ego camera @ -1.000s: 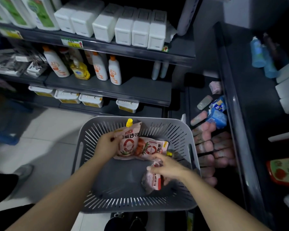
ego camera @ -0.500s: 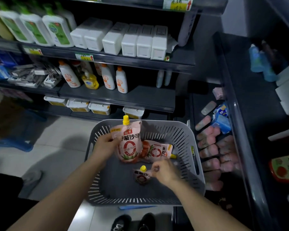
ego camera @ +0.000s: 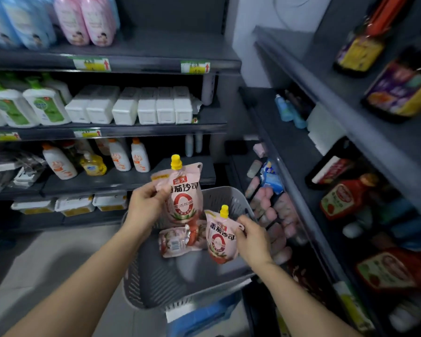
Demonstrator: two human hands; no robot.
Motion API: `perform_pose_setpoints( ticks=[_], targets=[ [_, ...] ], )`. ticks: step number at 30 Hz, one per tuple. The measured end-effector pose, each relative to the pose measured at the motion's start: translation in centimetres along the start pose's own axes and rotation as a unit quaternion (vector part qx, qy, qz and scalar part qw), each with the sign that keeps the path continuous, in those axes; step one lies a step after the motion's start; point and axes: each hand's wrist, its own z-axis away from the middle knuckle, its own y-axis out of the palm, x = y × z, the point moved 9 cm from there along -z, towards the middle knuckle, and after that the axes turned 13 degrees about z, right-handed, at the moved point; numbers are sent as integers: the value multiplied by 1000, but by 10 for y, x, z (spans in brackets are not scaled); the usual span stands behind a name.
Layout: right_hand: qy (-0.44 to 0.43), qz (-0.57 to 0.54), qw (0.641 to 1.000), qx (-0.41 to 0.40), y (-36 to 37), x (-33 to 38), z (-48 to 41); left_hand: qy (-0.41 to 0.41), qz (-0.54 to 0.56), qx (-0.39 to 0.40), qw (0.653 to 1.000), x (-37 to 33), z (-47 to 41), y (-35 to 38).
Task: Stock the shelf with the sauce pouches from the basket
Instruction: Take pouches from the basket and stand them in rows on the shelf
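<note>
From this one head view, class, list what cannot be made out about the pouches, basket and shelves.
Head view, basket floor: partly hidden by the left-hand pouch and right-hand pouch, so how many remain beyond the lying pouch is unclear.
Head view, price tags: too blurred to read.
Head view, red bottles at right: labels motion-blurred.

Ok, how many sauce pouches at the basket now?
3. The upper pouch in the left hand, a second pouch in the right hand, a third pouch lying in the basket. Others may hide beneath.
</note>
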Motion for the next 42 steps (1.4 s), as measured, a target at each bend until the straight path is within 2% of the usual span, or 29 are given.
perform_pose_setpoints(
  ticks=[5, 10, 18, 26, 42],
  targets=[
    [55, -49, 990, -122, -75, 2, 34, 34, -3, 81, 996, -42, 22, 41],
    [66, -75, 959, -266, -160, 4, 84, 26, -9, 167, 986, -66, 56, 89],
    [97, -127, 904, -395, -270, -31, 170, 31, 3, 296, 955, -93, 137, 188],
    [136, -107, 858, -483, -365, -74, 291, 32, 4, 415, 909, -102, 254, 284],
    [185, -90, 788, -580, -488, -172, 546, -14, 29, 572, 819, -71, 524, 421]
  ],
)
